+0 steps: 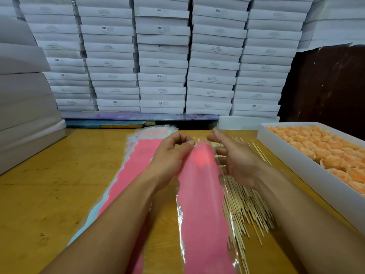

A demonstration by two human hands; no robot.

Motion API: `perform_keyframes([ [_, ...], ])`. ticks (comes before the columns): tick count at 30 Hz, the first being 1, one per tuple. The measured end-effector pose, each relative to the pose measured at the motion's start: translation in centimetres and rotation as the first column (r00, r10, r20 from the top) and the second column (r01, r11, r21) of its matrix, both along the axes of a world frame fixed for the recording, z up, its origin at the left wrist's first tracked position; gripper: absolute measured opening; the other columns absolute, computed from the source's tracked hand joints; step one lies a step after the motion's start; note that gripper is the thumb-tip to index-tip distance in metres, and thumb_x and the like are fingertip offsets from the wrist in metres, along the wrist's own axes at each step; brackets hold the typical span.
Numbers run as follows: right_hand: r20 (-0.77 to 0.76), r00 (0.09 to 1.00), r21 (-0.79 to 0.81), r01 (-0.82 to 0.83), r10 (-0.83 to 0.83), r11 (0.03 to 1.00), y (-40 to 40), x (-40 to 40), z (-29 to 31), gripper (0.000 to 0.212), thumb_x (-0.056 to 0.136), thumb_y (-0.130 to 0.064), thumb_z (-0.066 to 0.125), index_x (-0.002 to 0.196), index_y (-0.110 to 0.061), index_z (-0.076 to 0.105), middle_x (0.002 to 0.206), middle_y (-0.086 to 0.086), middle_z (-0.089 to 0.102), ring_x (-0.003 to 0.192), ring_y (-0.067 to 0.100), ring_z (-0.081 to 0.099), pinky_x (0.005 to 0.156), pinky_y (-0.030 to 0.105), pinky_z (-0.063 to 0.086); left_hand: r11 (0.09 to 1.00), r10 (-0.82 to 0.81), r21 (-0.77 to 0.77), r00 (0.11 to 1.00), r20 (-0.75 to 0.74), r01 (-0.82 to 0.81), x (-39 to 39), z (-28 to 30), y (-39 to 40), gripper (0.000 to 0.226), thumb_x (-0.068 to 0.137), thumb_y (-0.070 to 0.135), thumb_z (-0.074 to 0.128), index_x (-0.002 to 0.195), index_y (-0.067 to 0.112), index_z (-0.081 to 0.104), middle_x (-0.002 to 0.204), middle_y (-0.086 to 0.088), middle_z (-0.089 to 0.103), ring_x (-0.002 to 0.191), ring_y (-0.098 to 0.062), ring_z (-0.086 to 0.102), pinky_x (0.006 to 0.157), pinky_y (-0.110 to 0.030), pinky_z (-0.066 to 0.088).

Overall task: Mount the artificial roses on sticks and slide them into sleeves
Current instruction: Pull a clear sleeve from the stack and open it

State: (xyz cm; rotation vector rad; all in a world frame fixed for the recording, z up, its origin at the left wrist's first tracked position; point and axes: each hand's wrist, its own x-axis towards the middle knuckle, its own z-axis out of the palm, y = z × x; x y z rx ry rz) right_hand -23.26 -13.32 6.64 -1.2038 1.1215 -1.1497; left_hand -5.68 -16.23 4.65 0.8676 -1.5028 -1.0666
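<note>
Item 1: pink sleeve (201,194), lifted over the wooden table (59,175), a reddish rose shape showing faintly through its upper end. My left hand (169,157) pinches the sleeve's top edge, thumb and forefinger curled. My right hand (235,161), just right of the sleeve, fingers spread, holding nothing. Item 2: sleeve stack (136,167), left of the sleeve. Item 3: sticks (246,206), right. Item 4: box of orange roses (324,151), far right.

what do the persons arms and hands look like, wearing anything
Both forearms are bare as far as the view shows: no sleeves or gloves. The left hand and the right hand show no rings, and neither wrist carries a watch or band. Fingernails are short and unpainted where visible.
</note>
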Motion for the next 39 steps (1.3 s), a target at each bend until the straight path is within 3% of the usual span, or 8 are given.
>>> perform_keyframes([
  [7,-0.147,0.928,0.219,-0.306,0.341,0.927,0.9,-0.8,0.4,0.053,0.070,-0.048,0.079,0.103,-0.007,0.069,0.077,0.006,0.071,0.057,0.015,0.064,0.037,0.020,0.037,0.980,0.195,0.053,0.973,-0.123,-0.190,0.5,0.0,-1.0,0.017,0.096,0.010,0.061,0.080,0.016,0.060,0.074,0.002,0.057,0.065,-0.012,0.047,0.060,-0.027,0.038],
  [11,-0.195,0.884,0.258,-0.371,0.424,0.892,0.9,-0.2,-0.2,0.018,0.080,-0.026,0.078,0.074,-0.009,0.075,0.070,0.011,0.069,0.049,0.013,0.057,0.032,0.016,0.033,0.955,0.297,0.035,0.948,-0.117,-0.295,0.6,-0.3,-1.5,0.013,0.094,0.013,0.064,0.082,0.017,0.063,0.083,0.003,0.061,0.073,-0.012,0.053,0.065,-0.025,0.044],
  [13,-0.208,0.893,0.251,-0.345,0.398,0.904,0.8,-0.1,-0.4,0.022,0.087,-0.016,0.073,0.065,-0.010,0.073,0.066,0.011,0.066,0.045,0.012,0.055,0.031,0.016,0.031,0.949,0.315,0.038,0.939,-0.136,-0.312,0.7,-0.3,-1.6,0.003,0.094,0.016,0.066,0.093,0.019,0.066,0.096,0.002,0.065,0.078,-0.012,0.059,0.062,-0.020,0.048],
  [19,-0.036,0.997,0.178,-0.064,0.071,0.982,0.0,-0.5,-0.5,0.017,0.089,-0.007,0.069,0.074,-0.006,0.062,0.061,0.007,0.057,0.042,0.011,0.046,0.029,0.017,0.027,0.934,0.335,0.146,0.941,-0.047,-0.325,0.4,0.3,-2.7,0.036,0.096,0.030,0.062,0.127,0.017,0.050,0.116,-0.006,0.055,0.077,-0.022,0.061,0.065,-0.039,0.055],
  [25,0.054,0.984,0.117,0.163,-0.170,0.980,-1.1,-0.7,-1.0,0.013,0.091,-0.006,0.067,0.081,-0.003,0.061,0.049,0.004,0.055,0.037,0.011,0.041,0.028,0.017,0.026,0.946,0.201,0.175,0.919,0.340,-0.272,-1.1,1.3,-2.2,0.030,0.100,0.034,0.050,0.083,0.011,0.055,0.073,-0.007,0.059,0.051,-0.018,0.056,0.053,-0.028,0.048],
  [29,0.028,0.967,0.085,0.250,-0.253,0.965,-1.5,-0.9,-1.3,0.016,0.093,-0.008,0.066,0.079,-0.003,0.058,0.046,0.005,0.052,0.039,0.013,0.038,0.030,0.019,0.027,0.945,0.096,0.230,0.871,0.482,-0.231,-1.8,2.5,-1.3,0.050,0.101,0.046,0.044,0.084,0.003,0.061,0.068,-0.012,0.059,0.051,-0.024,0.058,0.047,-0.028,0.053],
  [33,0.027,0.961,0.062,0.273,-0.275,0.960,-1.5,-1.0,-1.3,0.013,0.095,-0.008,0.064,0.087,0.002,0.060,0.047,0.005,0.051,0.035,0.011,0.040,0.031,0.019,0.028,0.922,-0.026,0.351,0.878,0.478,-0.164,-1.9,3.4,-0.3,0.051,0.095,0.054,0.055,0.099,0.004,0.060,0.079,-0.009,0.059,0.061,-0.024,0.057,0.049,-0.028,0.052],
  [39,0.005,0.957,0.057,0.289,-0.289,0.956,-1.7,-1.3,-1.2,0.014,0.096,-0.010,0.064,0.087,-0.001,0.060,0.050,0.005,0.051,0.036,0.010,0.040,0.032,0.019,0.029,0.865,-0.192,0.502,0.913,0.361,-0.017,-1.5,3.5,0.9,0.047,0.081,0.021,0.082,0.116,-0.001,0.060,0.097,-0.014,0.068,0.076,-0.026,0.067,0.061,-0.036,0.057],
])
